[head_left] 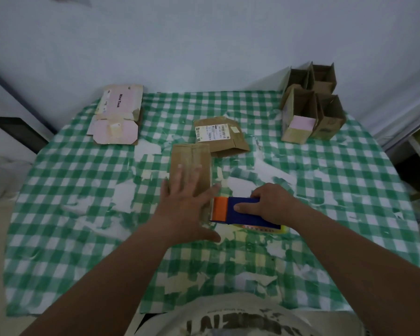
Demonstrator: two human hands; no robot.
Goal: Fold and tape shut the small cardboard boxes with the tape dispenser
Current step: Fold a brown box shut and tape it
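Head view looks down on a table covered by a green-and-white checked cloth (83, 180) whose surface is torn and patched pale in many places. At the centre lies a brown cardboard box (190, 166), closed and lying lengthwise away from the person. The left hand (187, 202) rests flat on the box's near part, fingers straight and spread, thumb stretched out toward the right. Just right of it, the right hand (267, 204) grips a tape dispenser (238, 210) with a blue body and an orange front; the fingers curl over its far side and the thumb lies along the near face. The orange end meets the near right edge of the box, beside the left thumb.

Behind the box, touching its far right corner, lies a flattened brown carton (220, 137) bearing a white printed label. At the far left sits a stack of flattened pink-and-cream cartons (118, 115). At the far right corner stands a cluster of upright open boxes (313, 103), one with a pink flap. A pale printed shirt (240, 318) fills the bottom edge.
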